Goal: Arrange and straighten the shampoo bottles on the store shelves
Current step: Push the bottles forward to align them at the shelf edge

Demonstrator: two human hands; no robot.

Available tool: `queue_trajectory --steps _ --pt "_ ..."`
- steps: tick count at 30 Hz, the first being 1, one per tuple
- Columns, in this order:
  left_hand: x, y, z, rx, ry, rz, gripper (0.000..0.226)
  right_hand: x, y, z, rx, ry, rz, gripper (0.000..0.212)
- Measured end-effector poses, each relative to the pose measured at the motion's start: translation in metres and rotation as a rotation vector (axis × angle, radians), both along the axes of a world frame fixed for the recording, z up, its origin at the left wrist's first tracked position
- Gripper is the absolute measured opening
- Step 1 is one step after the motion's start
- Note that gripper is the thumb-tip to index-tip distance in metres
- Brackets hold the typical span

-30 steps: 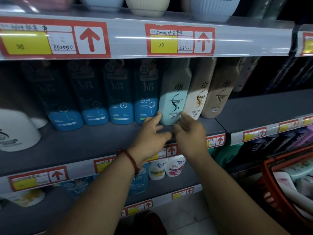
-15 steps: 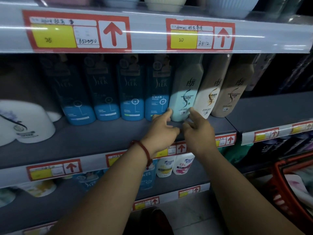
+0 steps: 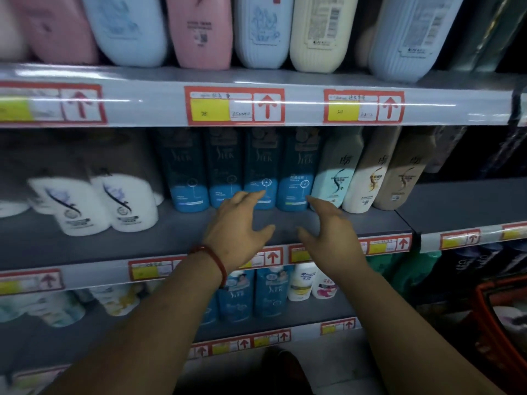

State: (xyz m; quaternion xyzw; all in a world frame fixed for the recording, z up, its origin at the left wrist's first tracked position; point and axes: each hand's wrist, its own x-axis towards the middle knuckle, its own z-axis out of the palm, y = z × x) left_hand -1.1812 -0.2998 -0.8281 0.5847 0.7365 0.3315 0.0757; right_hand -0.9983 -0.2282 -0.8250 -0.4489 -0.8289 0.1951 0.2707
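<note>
Several dark blue shampoo bottles (image 3: 293, 178) stand in a row at the back of the middle grey shelf (image 3: 176, 238). Right of them lean a pale mint bottle (image 3: 335, 178), a cream bottle (image 3: 366, 181) and a tan bottle (image 3: 403, 178). My left hand (image 3: 238, 223) reaches in with fingers spread, its tips at the base of the second blue bottle from the right (image 3: 261, 172). My right hand (image 3: 328, 226) is spread too, fingertips near the base of the rightmost blue bottle. Neither hand holds anything.
Two white bottles (image 3: 97, 201) stand at the shelf's left. Pink, pale blue and cream bottles (image 3: 316, 29) fill the shelf above. Blue and white bottles (image 3: 269, 292) stand on the shelf below. A red basket (image 3: 496, 323) sits at the lower right. Price-tag strips run along shelf edges.
Both hands let go of the mint bottle and shifted left, spreading open in front of the blue bottles. The camera tilted up, revealing the top shelf's bottles.
</note>
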Motion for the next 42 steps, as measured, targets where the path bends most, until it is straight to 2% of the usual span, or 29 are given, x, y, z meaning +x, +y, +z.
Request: queue_trajectory --steps 7,13,16,20,23,27,29,31,32,36,42 --pt "-0.056 -0.067 0.005 -0.046 0.048 0.121 0.076 -0.047 -0.037 0.010 -0.032 -0.026 0.108 0.067" --pt "-0.110 -0.128 -0.001 -0.011 -0.066 0.243 0.070 -0.118 -0.066 0.009 -0.187 0.082 0.193 0.069" --pt "-0.140 -0.158 -0.008 0.060 -0.198 0.352 0.065 -0.158 -0.080 0.003 -0.264 0.158 0.229 0.070" --pt "-0.184 -0.180 -0.017 0.155 -0.265 0.524 0.079 -0.204 -0.095 -0.004 -0.297 0.219 0.233 0.068" --pt "-0.215 -0.180 -0.022 0.181 -0.288 0.643 0.084 -0.233 -0.100 -0.011 -0.295 0.263 0.180 0.079" --pt "-0.226 -0.167 -0.023 0.160 -0.406 0.584 0.101 -0.258 -0.100 -0.020 -0.264 0.270 0.142 0.085" --pt "-0.225 -0.159 -0.023 0.183 -0.434 0.555 0.082 -0.266 -0.097 -0.023 -0.225 0.265 0.140 0.078" --pt "-0.227 -0.153 -0.029 0.209 -0.353 0.552 0.053 -0.271 -0.093 -0.025 -0.208 0.260 0.144 0.069" --pt "-0.228 -0.150 -0.032 0.212 -0.299 0.556 0.047 -0.272 -0.091 -0.026 -0.206 0.259 0.146 0.064" --pt "-0.231 -0.149 -0.038 0.233 -0.252 0.536 0.043 -0.272 -0.084 -0.025 -0.210 0.248 0.160 0.052" --pt "-0.232 -0.151 -0.032 0.226 -0.256 0.519 0.036 -0.271 -0.084 -0.021 -0.179 0.193 0.164 0.054"
